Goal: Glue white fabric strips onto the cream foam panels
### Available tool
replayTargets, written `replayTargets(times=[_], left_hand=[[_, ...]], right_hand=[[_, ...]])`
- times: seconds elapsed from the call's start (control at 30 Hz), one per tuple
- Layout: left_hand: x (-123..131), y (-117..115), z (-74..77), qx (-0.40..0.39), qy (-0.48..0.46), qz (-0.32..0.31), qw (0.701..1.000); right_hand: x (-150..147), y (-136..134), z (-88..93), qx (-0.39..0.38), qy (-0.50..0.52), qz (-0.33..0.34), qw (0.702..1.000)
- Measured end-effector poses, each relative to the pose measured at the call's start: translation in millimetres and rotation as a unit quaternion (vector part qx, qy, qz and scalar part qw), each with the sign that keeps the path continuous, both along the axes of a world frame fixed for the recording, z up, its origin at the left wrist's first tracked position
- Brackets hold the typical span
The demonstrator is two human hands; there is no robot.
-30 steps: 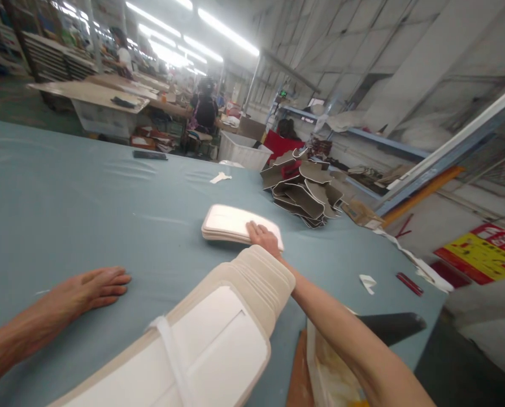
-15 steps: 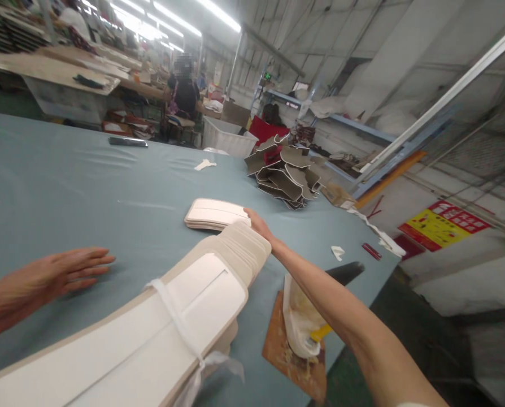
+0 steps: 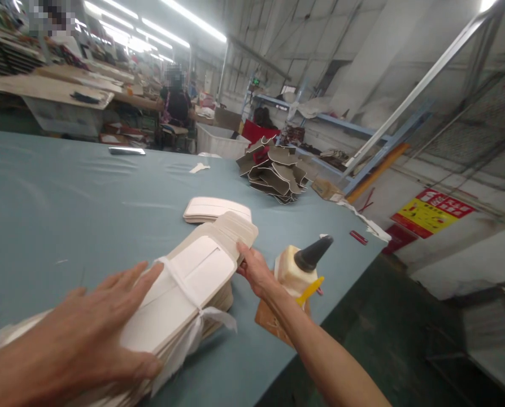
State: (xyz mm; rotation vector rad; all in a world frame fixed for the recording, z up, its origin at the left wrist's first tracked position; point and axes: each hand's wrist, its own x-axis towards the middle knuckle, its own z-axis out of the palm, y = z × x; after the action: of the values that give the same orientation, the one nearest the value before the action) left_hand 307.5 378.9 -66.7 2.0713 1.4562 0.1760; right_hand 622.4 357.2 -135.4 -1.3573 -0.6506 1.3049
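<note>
A thick bundle of long white cut pieces with rounded ends [image 3: 174,299] lies aslant before me, tied round with a white cloth strip [image 3: 179,282]. Its far end fans out into beige layers [image 3: 235,229]. My right hand [image 3: 255,268] pinches the right edge of those layers, thumb on top and fingers beneath. Fingers apart, my left hand [image 3: 104,322] is over the bundle's near left side; whether its palm touches cannot be made out. Just beyond the fanned end sits a small stack of similar white pieces [image 3: 216,208].
A glue bottle with a black nozzle [image 3: 314,254] and a yellow-handled tool [image 3: 309,291] stand right of my forearm on a brown board [image 3: 271,322]. Dark cut pieces [image 3: 275,172] are heaped farther back. A phone [image 3: 126,151] lies near the blue-green table's [image 3: 87,192] far edge.
My right hand has come back from beside the small stack to the bundle's fanned edge. My left hand has moved right, from above the table to over the bundle. The glue bottle now appears upright.
</note>
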Motion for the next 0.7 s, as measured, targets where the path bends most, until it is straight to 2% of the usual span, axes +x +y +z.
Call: replayTargets(times=[0.07,0.17,0.27,0.37,0.53,0.7], left_hand=[[16,-9,5.7,-0.016,0.109,-0.038,0.993],[30,-15,4.2,0.000,0.161,-0.050,0.986],[34,-21,-10.5,0.021,0.183,-0.063,0.981],[35,-24,-22.8,0.044,0.190,-0.072,0.978],[36,-21,-23.2,0.033,0.202,-0.085,0.975],[28,-11,-33.9,0.043,0.205,-0.072,0.975]], right_hand=[[-9,-2,-1.5,0.012,-0.013,-0.007,1.000],[-15,1,2.4,0.009,-0.027,-0.012,1.000],[-15,3,5.1,0.032,-0.043,-0.008,0.999],[-13,2,0.1,0.035,-0.022,-0.002,0.999],[-3,-1,-10.4,0.053,-0.044,-0.008,0.998],[3,4,-0.9,0.020,-0.035,0.026,0.999]])
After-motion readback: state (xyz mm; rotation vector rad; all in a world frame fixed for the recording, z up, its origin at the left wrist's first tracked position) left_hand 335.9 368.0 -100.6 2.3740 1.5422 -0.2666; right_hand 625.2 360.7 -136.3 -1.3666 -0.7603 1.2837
